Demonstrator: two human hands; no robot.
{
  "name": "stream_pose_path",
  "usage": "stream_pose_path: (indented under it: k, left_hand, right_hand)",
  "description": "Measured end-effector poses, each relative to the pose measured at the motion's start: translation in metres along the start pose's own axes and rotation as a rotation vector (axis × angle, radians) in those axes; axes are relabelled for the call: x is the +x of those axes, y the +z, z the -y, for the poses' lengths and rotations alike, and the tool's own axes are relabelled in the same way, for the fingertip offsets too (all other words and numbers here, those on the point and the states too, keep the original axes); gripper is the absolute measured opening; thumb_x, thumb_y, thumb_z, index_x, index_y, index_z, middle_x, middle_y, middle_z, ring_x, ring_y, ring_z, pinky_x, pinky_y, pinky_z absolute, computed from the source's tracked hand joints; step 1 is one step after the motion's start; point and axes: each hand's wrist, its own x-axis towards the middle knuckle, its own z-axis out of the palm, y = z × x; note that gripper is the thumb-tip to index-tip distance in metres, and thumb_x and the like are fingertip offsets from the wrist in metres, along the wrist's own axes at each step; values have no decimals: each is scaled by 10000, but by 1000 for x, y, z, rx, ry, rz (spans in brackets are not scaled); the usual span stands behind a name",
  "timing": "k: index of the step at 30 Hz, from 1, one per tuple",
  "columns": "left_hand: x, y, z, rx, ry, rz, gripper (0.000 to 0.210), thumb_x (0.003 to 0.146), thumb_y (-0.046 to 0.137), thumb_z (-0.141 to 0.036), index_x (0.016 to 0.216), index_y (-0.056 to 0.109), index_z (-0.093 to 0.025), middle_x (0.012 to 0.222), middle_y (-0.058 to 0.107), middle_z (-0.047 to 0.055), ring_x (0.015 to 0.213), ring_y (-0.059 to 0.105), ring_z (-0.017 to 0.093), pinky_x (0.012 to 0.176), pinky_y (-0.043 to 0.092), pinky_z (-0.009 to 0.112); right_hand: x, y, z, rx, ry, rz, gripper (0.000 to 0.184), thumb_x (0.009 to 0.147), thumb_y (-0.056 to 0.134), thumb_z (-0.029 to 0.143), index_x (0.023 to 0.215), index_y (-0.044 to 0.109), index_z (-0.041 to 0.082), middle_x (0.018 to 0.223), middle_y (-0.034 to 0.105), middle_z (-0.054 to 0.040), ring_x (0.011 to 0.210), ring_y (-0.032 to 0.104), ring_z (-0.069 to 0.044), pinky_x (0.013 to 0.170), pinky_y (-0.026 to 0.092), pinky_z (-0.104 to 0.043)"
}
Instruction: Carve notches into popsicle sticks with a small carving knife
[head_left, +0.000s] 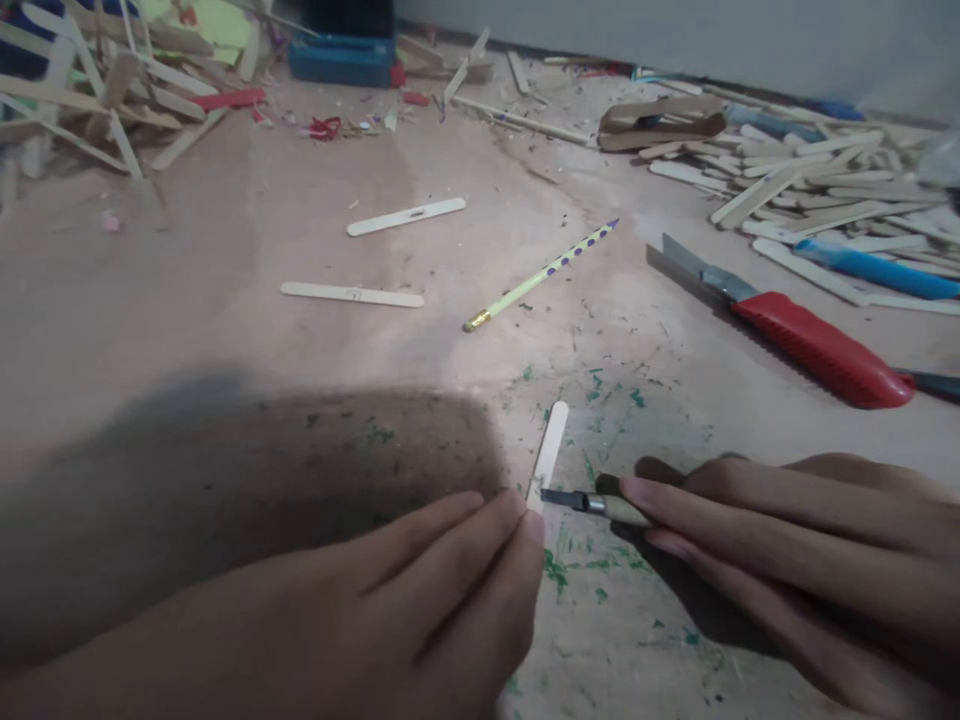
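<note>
**Carving tool (596,504) meets wooden stick (553,445) at the fingertips**

The person's left hand (457,580) is clamped on the wooden stick, its fingertips together over the near part, while the far, rounded end points away from the grip. The right hand (787,540) is closed around the pale handle of the carving tool, whose flat metal blade touches the stick's right edge just beside the left fingertips.

Around the grip, green marks (555,570) are scattered over the tabletop (210,260). Beyond the grip lies a pale yellow-green pencil (517,293) with dark dots, its eraser end nearest the hands. Farther to the left of it are a lower loose stick (352,295) and an upper loose stick (406,217), each with a mark or notch near its middle.

Past the right hand, a red-handled cutter (825,350) rests with its blade out, pointing away. Behind it spreads a heap of sticks (817,185) with a blue tube-like object (877,268) among them. Farthest from the grip, a tangled pile of sticks (112,130) sits to the left, near a blue box (341,62).
</note>
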Motion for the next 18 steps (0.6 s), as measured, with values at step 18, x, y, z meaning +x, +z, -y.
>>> stream_pose_path:
  k: [18]
  left_hand:
    - [-7, 3, -2, -15, -43, -33, 564, 1217, 540, -157, 1716, 804, -156, 1832, 784, 88, 1730, 763, 243, 1488, 631, 310]
  right_hand:
    - [6, 5, 12, -23, 8, 14, 487, 1358, 527, 146, 1803, 679, 274, 985, 918, -12, 680, 841, -232, 517, 530, -492]
